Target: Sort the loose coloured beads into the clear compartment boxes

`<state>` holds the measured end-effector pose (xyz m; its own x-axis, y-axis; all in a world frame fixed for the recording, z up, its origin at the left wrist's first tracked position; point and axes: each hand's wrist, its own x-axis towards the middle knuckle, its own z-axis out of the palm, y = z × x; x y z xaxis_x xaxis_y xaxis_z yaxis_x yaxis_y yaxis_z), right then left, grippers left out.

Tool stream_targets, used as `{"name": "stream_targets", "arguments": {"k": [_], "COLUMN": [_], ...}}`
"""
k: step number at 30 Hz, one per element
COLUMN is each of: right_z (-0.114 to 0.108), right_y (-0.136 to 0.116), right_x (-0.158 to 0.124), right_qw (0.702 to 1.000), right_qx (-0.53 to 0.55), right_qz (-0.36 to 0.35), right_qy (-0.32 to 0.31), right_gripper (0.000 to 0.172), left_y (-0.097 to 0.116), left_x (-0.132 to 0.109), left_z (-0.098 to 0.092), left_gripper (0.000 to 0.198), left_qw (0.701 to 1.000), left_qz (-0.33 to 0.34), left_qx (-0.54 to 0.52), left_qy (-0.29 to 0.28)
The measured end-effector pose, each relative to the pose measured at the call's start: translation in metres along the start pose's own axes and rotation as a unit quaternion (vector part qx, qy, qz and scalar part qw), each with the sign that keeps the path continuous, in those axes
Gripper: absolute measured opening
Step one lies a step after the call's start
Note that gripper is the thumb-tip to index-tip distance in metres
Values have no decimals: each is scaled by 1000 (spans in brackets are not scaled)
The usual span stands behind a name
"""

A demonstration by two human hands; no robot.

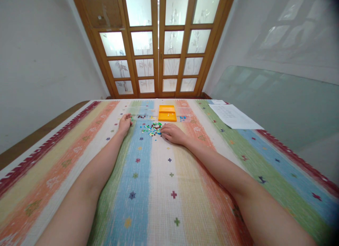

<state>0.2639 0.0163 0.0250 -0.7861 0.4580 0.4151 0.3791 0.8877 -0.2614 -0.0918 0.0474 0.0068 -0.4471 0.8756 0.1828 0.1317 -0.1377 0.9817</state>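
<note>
A loose pile of small coloured pieces (155, 127), blue, green, yellow, white and dark red, lies on the striped cloth. My right hand (173, 133) rests at the pile's right side, its fingers bent together and touching the pieces; what is between the fingertips is hidden. A clear plastic box (144, 117) with compartments lies just behind the pile, with dark red, yellow and blue pieces in separate sections. At its left end my left hand (125, 124) is closed on the edge, near some green pieces. Behind the pile stands an open yellow case (167, 116), with small light pieces inside.
The striped tablecloth (161, 189) covers the table. Printed white sheets (233, 116) lie at the far right. A frosted glass panel (275, 108) leans by the right wall. Wooden doors with glass panes (159, 44) stand beyond the far edge.
</note>
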Motion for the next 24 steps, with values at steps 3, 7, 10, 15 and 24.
{"name": "stream_targets", "arguments": {"k": [3, 7, 10, 15, 24], "right_z": [0, -3, -3, -1, -4], "right_y": [-5, -10, -13, -16, -19], "right_x": [1, 1, 2, 3, 5], "right_qw": [1000, 999, 998, 998, 996], "right_qx": [8, 17, 12, -19, -31], "right_qz": [-21, -37, -50, -43, -77], "right_qy": [-16, -24, -33, -38, -34], "right_gripper": [26, 27, 28, 30, 32], "left_y": [1, 4, 7, 8, 3], "left_x": [-4, -12, -18, -21, -17], "left_z": [0, 2, 5, 8, 4], "left_gripper": [31, 25, 26, 24, 20], "left_qw": [999, 990, 978, 954, 905], "left_qz": [25, 93, 146, 187, 219], "left_qx": [42, 91, 126, 191, 298], "left_qy": [-21, -51, -85, -132, -210]}}
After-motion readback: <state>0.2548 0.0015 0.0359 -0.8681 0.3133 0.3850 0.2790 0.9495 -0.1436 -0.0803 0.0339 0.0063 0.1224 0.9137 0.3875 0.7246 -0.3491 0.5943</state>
